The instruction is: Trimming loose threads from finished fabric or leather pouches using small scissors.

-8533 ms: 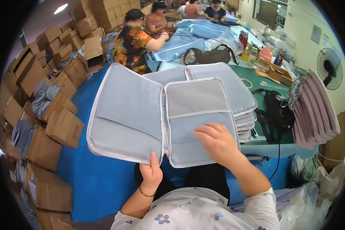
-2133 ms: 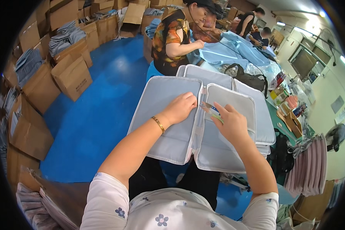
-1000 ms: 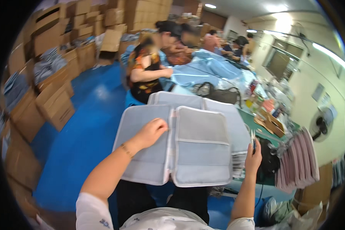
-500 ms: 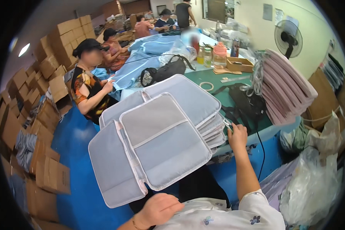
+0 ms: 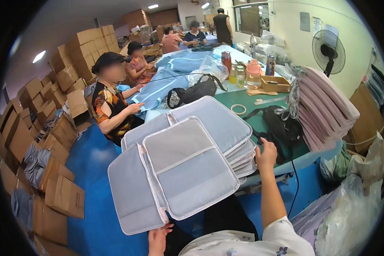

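Note:
A grey quilted fabric piece [image 5: 192,179] with pale piped edges lies on top of a stack of similar folded pieces [image 5: 242,160] at the table's near edge. Its narrower side panel [image 5: 136,192] spreads to the left, joined by a strip. Just below the lower corner of that panel is my left hand [image 5: 160,239], fingers apart and close to the piped edge; contact is hard to make out. My right hand [image 5: 266,157] is beside the stack's right side, thumb and fingers parted, with nothing visible in it.
On the green table [image 5: 226,100] are a tape roll [image 5: 238,109], black straps and bag [image 5: 281,126], a ruler [image 5: 271,100], a wooden box [image 5: 275,84] and bottles. A pink folded stack [image 5: 324,109] stands right. A co-worker [image 5: 115,98] handles blue fabric [image 5: 158,85] at left.
The view has tilted up slightly. My left hand has moved left to the piece's lower corner, its fingers now apart. The small metallic tool at my right hand's fingertips is no longer visible.

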The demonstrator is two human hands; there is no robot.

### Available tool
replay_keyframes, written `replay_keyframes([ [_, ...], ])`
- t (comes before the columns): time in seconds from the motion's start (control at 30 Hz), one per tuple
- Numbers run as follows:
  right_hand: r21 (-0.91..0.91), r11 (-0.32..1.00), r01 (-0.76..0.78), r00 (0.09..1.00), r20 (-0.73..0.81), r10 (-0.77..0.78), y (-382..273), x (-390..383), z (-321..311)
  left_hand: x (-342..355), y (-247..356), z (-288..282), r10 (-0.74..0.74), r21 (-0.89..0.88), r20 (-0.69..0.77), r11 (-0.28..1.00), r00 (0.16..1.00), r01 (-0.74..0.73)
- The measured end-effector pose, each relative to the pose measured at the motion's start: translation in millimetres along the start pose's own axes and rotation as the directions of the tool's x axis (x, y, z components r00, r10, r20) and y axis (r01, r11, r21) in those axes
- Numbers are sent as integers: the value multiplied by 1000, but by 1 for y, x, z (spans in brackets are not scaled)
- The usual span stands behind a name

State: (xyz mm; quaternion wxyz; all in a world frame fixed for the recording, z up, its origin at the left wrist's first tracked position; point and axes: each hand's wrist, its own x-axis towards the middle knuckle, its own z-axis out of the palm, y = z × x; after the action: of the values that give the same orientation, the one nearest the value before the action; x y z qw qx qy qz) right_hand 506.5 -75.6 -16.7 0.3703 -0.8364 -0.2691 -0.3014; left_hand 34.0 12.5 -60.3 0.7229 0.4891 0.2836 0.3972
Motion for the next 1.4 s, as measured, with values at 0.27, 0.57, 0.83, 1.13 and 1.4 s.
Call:
replay_keyframes([
  [0.27, 776, 582, -245, 965, 140, 220, -46, -71, -47, 15, 37, 17, 355, -157, -409, 880, 841, -448],
  [0.57, 632, -166, -757, 612, 775, 159, -117, -95, -59, 39, 59, 86, 537, 114, -463, 825, 705, -554],
  [0.83, 519, -18, -854, 512, 847, 145, -117, -114, -56, 11, 61, 88, 725, 746, -103, 508, 681, -430],
  [1.13, 749, -85, -657, 754, 653, -66, -139, -160, -57, 29, 73, 133, 353, 815, 567, -106, 744, -570],
  [1.4, 456, -241, -857, 499, 851, -163, -118, -104, -62, 25, 56, 126, 226, 827, 562, -123, 796, -549],
])
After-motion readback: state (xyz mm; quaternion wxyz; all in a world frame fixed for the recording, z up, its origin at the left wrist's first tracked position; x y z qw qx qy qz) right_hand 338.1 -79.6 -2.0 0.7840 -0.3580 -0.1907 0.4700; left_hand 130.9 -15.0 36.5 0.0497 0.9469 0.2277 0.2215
